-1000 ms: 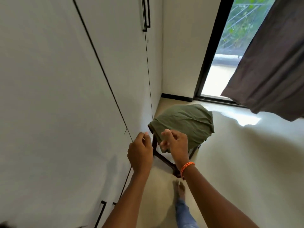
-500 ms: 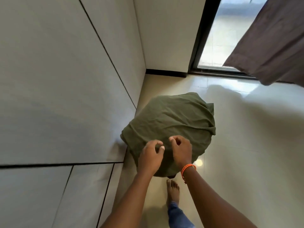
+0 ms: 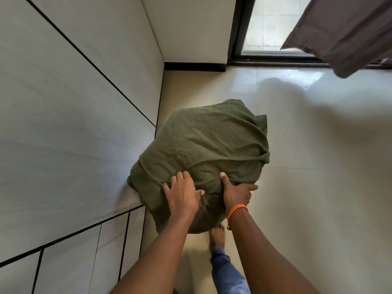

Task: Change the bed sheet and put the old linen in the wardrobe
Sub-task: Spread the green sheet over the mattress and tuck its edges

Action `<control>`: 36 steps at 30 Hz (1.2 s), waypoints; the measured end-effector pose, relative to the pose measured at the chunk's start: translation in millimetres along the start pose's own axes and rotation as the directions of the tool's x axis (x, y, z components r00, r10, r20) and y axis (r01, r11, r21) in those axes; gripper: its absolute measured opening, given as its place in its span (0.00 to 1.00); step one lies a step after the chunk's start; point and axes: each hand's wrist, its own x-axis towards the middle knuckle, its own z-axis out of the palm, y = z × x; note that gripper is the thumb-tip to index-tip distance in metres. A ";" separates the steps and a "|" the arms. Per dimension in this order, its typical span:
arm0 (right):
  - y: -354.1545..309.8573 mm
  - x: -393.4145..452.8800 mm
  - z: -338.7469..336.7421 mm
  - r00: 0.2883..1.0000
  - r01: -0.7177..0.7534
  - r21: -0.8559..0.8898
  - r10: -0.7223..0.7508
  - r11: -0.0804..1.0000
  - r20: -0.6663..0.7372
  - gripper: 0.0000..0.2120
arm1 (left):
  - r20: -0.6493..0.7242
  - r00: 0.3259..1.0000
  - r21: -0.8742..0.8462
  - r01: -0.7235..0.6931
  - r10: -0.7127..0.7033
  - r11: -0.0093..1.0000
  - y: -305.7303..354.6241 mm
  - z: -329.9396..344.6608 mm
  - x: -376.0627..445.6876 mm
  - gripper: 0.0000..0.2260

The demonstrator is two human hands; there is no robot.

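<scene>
Two hands meet the near edge of a bundle of olive-green linen [image 3: 203, 153], which sits raised off the pale floor [image 3: 318, 187] just right of the white wardrobe [image 3: 74, 124]; whatever props it up is hidden beneath the cloth. The left hand [image 3: 182, 195] lies flat on top with fingers spread and straight, pressing the fabric down rather than gripping it, probably to steady the loose heap. The right hand [image 3: 236, 193] hooks round the near right edge, thumb on top and fingers tucked out of sight below, so it looks to be taking hold for a lift. An orange bracelet [image 3: 236, 211] circles that wrist. Judging by this, the linen is being gathered to go into the wardrobe, whose doors appear closed at the left. A bare foot [image 3: 217, 235] stands just near the bundle, and a brown curtain [image 3: 343, 28] hangs at the far right beside the window [image 3: 269, 24].
</scene>
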 end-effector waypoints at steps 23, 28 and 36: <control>-5.2 -221.5 -85.7 0.649 -0.206 0.728 -0.465 0.655 0.602 0.27 | -0.260 0.945 -0.736 -0.061 -0.198 0.674 -87.3 -127.5 -150.1 0.04; 32.6 -295.1 -120.6 0.581 -0.199 0.751 -0.541 0.630 0.608 0.28 | -0.320 0.935 -0.814 -0.187 -0.155 0.549 -127.4 -164.1 -205.8 0.07; 128.1 -403.4 -210.3 0.600 -0.035 0.827 -0.650 0.561 0.466 0.30 | -0.384 0.893 -0.870 -0.264 -0.236 0.416 -185.0 -166.3 -324.5 0.05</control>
